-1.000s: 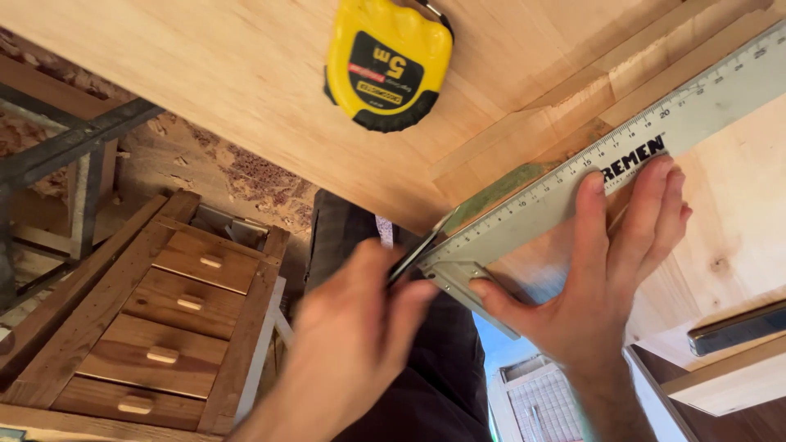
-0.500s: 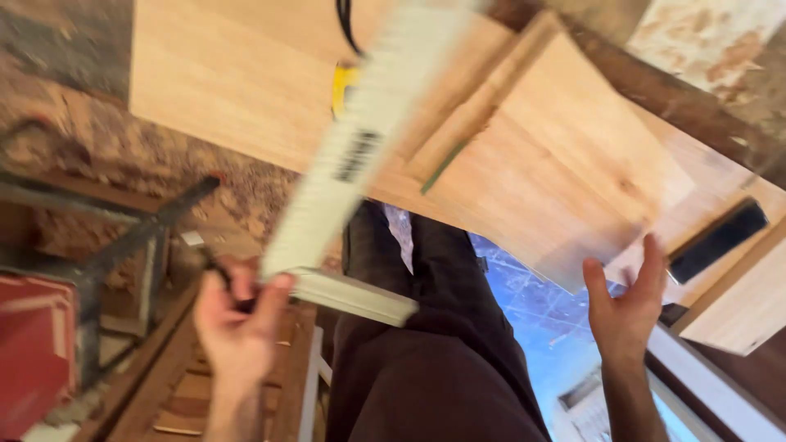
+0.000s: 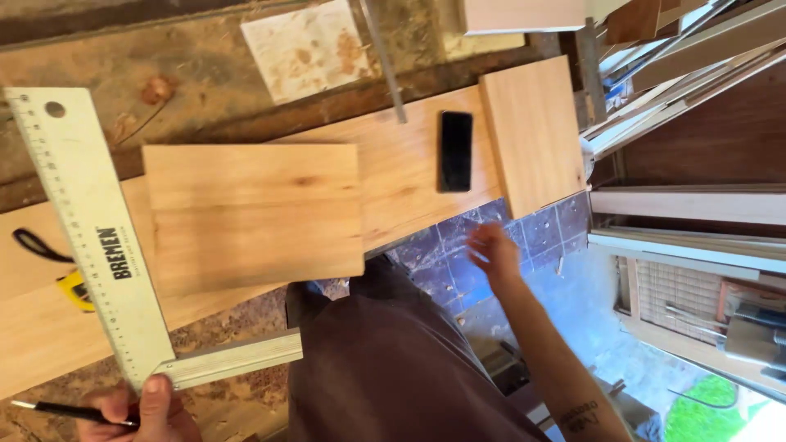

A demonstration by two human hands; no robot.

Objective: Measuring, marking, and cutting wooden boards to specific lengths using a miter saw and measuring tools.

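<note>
My left hand (image 3: 151, 409) grips the corner of a metal try square (image 3: 90, 237) together with a black pencil (image 3: 57, 409), low at the left. The square's long blade reaches up across a long wooden plank (image 3: 409, 180). A square wooden board (image 3: 254, 217) lies on that plank, just right of the blade. My right hand (image 3: 494, 250) hangs open and blurred off the plank's near edge, below a black phone (image 3: 455, 151) that lies on the plank. A yellow tape measure (image 3: 74, 288) peeks out from behind the blade.
A shorter board (image 3: 532, 131) lies across the plank's right end. Wooden slats and frames (image 3: 688, 205) are stacked at the right. Blue floor tiles (image 3: 532, 245) show under my right hand. My dark trousers (image 3: 385, 368) fill the lower middle. Sawdust covers the ground behind the plank.
My left hand has swung the square down to the left, off the board. My right hand has let go and moved toward the plank's edge. The view has shifted, showing the phone.
</note>
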